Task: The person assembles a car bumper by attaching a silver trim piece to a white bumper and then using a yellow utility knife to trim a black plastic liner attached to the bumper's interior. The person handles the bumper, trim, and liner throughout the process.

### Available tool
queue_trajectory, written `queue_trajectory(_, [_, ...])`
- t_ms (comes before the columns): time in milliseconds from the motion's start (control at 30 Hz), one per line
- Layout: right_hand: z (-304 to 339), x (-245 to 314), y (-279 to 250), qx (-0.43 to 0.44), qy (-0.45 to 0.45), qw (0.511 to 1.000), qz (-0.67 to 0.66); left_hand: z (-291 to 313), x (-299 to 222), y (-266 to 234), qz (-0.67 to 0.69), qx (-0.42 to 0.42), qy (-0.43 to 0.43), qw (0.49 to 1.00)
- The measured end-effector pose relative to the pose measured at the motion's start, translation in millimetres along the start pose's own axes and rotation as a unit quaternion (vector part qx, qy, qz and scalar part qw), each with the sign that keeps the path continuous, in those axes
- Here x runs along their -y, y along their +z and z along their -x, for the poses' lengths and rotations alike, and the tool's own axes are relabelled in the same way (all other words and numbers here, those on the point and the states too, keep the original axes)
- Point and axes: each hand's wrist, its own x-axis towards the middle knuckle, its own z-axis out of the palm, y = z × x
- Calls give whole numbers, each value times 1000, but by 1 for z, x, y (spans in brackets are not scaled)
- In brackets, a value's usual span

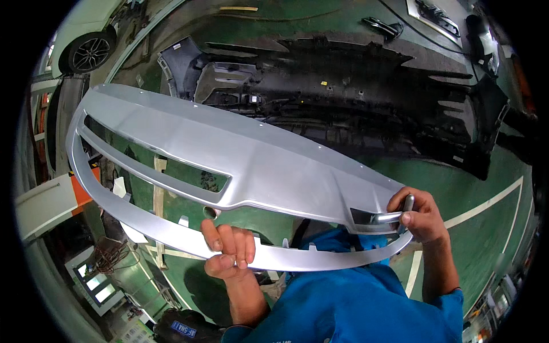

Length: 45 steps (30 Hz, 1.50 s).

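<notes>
A long silver-painted car bumper trim panel (274,160) is held up in front of my body, slanting from upper left down to the right. It has a wide upper face, a long slot at its left and a thin curved strip along its lower edge. My left hand (230,247) is closed round that lower strip, fingers over it and thumb below. At the right end, my right hand (422,215) grips the narrow corner of the trim panel between thumb and fingers. Part of that corner is hidden by the hand.
Beyond the trim panel, a large black bumper cover (343,108) lies on the green floor (489,188). A dark lamp-like part (382,27) lies farther back. The wheel (91,52) of a pale car shows at the upper left. A wooden strip (159,214) is beneath the panel.
</notes>
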Motion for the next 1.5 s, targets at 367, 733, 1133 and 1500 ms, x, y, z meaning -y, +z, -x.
queue_trajectory(367, [8,-26,-40,-82,23,980,-182,-9,3,7,-44,-62,2,997])
queue_trajectory(733, [39,-72,-89,-137,11,958,-251,-21,8,-5,-146,-134,-18,980])
queue_trajectory(1133, [313,-329,-284,-678,259,680,-103,-20,9,-25,-148,-122,-30,981])
queue_trajectory(1500, [90,-186,-138,-419,47,858,294,-20,21,-28,-134,-204,-54,968])
